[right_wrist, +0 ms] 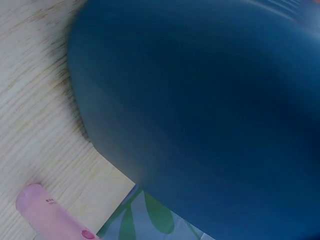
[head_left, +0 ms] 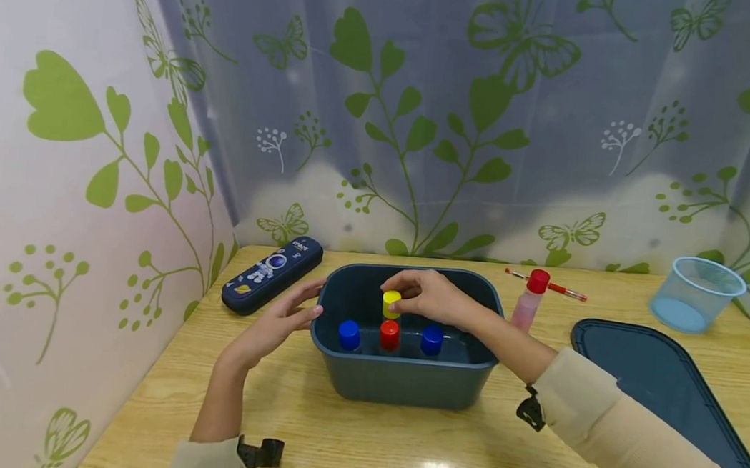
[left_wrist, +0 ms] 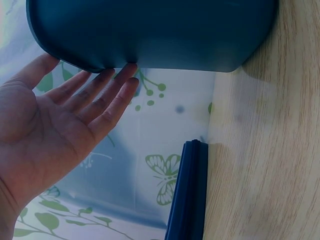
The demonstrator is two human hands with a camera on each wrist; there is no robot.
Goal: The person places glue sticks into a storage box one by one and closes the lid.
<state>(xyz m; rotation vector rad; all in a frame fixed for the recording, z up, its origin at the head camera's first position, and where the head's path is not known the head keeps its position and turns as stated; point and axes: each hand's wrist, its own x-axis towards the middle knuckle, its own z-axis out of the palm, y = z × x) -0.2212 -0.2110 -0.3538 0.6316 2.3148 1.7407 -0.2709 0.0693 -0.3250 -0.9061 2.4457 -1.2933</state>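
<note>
Yellow cylindrical cap [head_left: 390, 306]: pinching it with right hand [head_left: 432, 295], perhaps for control inside dark-blue plastic tub [head_left: 404, 383]; resting loosely spread left hand [head_left: 274, 330] against its rim, likely steadying.

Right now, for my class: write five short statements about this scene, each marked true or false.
1. The right hand pinches a yellow cap. True.
2. Two blue caps show inside the bin. True.
3. The left hand holds a pen. False: it touches the bin.
4. The pencil case lies left of the bin. True.
5. The pink bottle outside the bin has a blue cap. False: it has a red cap.
</note>
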